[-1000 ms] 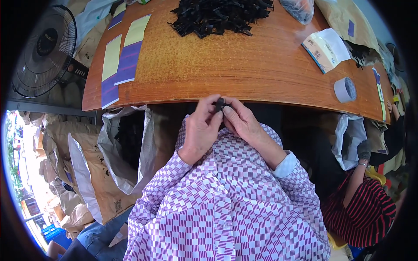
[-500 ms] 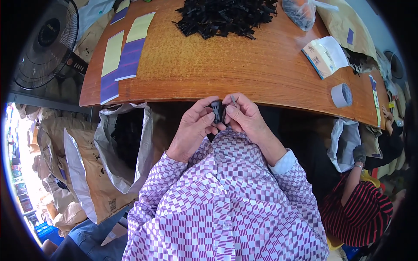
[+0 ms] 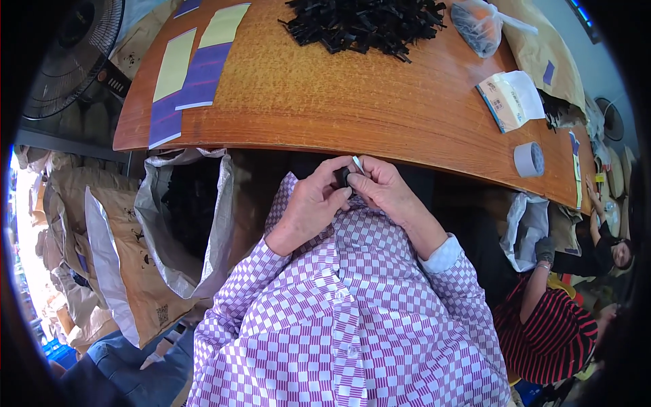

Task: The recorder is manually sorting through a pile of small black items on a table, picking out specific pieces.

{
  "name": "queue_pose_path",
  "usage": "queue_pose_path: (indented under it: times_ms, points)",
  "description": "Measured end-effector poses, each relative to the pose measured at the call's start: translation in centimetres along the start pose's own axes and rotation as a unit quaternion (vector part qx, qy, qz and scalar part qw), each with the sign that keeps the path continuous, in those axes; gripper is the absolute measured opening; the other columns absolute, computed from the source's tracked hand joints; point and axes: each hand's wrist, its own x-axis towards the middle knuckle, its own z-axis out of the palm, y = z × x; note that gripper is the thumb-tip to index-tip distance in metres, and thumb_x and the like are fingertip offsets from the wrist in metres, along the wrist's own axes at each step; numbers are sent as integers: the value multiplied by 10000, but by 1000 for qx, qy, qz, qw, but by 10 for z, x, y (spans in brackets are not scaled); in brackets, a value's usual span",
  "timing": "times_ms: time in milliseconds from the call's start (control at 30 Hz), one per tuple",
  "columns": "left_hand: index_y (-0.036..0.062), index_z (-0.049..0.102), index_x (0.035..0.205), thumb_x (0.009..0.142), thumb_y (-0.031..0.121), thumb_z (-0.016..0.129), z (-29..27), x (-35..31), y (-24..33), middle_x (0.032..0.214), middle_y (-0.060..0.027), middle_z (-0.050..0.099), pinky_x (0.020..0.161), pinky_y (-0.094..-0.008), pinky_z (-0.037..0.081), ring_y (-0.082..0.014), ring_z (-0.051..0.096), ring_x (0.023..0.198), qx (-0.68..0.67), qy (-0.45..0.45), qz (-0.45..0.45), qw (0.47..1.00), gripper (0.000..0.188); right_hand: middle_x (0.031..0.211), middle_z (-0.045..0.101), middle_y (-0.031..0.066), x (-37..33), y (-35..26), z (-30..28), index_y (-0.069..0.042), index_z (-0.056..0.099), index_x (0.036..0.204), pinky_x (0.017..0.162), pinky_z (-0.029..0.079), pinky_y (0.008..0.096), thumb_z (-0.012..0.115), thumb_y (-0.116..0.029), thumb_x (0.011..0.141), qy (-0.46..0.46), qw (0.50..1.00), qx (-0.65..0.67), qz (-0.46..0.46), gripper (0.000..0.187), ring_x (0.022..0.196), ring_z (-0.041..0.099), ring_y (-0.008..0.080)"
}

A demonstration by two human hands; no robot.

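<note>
A small black plastic piece [image 3: 342, 178] is pinched in my left hand [image 3: 308, 207], close to my body just below the table's front edge. My fingers cover most of it. My right hand [image 3: 390, 193] is closed around a thin, flat, pale metal strip like a small blade [image 3: 358, 164], whose end sticks up between thumb and forefinger. Its fingertips meet the black piece, and the two hands touch there. Whether the strip itself touches the piece, I cannot tell. On the table beyond lies a heap of black plastic pieces [image 3: 366, 26].
On the wooden table [image 3: 291, 102] lie purple-and-yellow strips [image 3: 203, 74], a tissue pack [image 3: 508, 102], a tape roll [image 3: 529, 160] and a clear bag [image 3: 478, 27]. An open white-lined sack [image 3: 220, 230] stands left, a fan [image 3: 81, 41] beyond. Co-workers sit at the right, one in stripes [image 3: 549, 332].
The black piece, earlier upright with its slots showing, is now turned and mostly covered by my fingers. My hands have drawn closer together. The whole view has shifted slightly.
</note>
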Motion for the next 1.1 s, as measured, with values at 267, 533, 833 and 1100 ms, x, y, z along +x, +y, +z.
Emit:
queue_pose_path:
  times_ms: [267,533,833,1100]
  points:
    - [24,392,1209,866,-78,490,4,4,-4,936,-71,589,560,-202,485,-98,618,718,3,21,22,1000,371,703,489,-26,-9,11,11,-26,529,914,577,387,212,480,-192,970,63,977,-173,-109,182,642,438,56]
    - [7,399,1094,872,-78,467,14,10,0,855,-70,572,571,-211,491,-100,602,695,27,58,0,998,248,710,540,54,-13,9,7,-3,513,958,594,433,257,440,-175,978,87,963,-205,-150,188,647,513,111]
    - [6,414,1078,858,-77,501,21,9,0,804,-103,577,566,-281,491,-151,622,713,196,117,54,972,251,737,577,208,-11,6,10,10,501,931,591,459,362,475,-133,939,118,956,-200,-179,146,700,617,352]
    - [29,456,1045,877,-60,505,-25,-2,45,884,-55,576,635,-220,520,-87,588,725,188,239,101,947,197,770,592,129,25,-42,-29,-27,547,989,651,469,343,571,-239,901,128,890,-309,-311,231,724,604,244]
